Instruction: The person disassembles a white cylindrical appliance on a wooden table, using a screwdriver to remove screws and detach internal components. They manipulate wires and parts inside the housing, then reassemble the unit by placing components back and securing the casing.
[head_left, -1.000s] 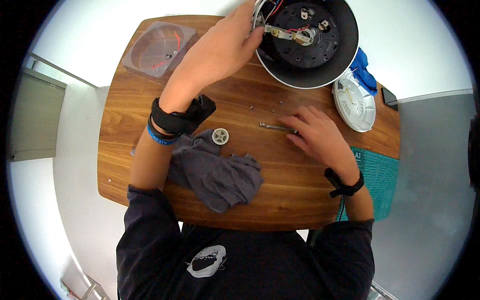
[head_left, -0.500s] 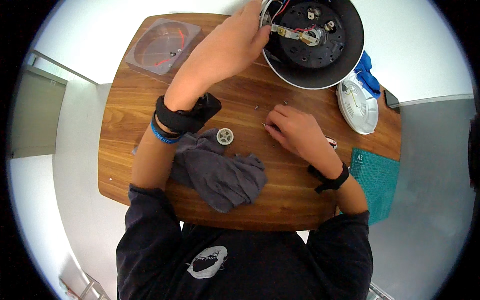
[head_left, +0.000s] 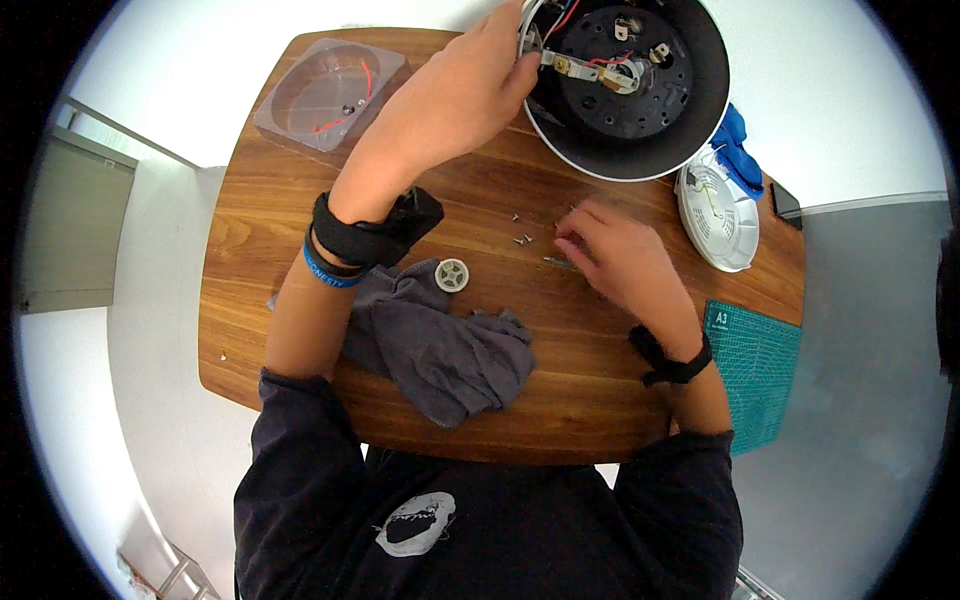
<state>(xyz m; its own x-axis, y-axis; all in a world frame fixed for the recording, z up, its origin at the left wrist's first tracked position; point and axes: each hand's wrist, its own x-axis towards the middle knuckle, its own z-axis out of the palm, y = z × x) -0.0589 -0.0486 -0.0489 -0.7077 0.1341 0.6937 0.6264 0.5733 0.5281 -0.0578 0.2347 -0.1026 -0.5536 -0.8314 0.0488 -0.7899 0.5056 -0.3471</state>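
- My head view looks down on a brown wood-grain tabletop [head_left: 590, 370] with rounded corners, between the person's forearms.
- At its far side I have the black round housing [head_left: 706, 95], tilted so that its inside faces me, with coloured wires and a metal bracket [head_left: 570, 66] in it.
- The left hand [head_left: 465, 90] has its fingers clamped on the left of the housing's rim; part of the grip is hidden from me.
- The right hand [head_left: 620, 255] is blurred over the tabletop, below the housing and apart from it. Its thumb and forefinger are close to each other, but I cannot tell whether they meet or pinch anything.
- Just left of its fingertips I count 3 small screws [head_left: 527, 239]; a thin metal tool [head_left: 558, 262] shows beside the thumb.
- Nearer the body lies a crumpled grey cloth [head_left: 450, 350], with a pale spoked wheel [head_left: 451, 275] at its upper edge.
- Far left, a clear plastic tray [head_left: 390, 65] contains red wire [head_left: 368, 80].
- On the right I see a white oval cover [head_left: 735, 245], blue fabric [head_left: 738, 165], a dark phone [head_left: 786, 203] and a green cutting mat [head_left: 755, 380].
- Around it: white wall [head_left: 830, 90], pale floor [head_left: 160, 290], and a grey-green cabinet [head_left: 80, 220] at left.
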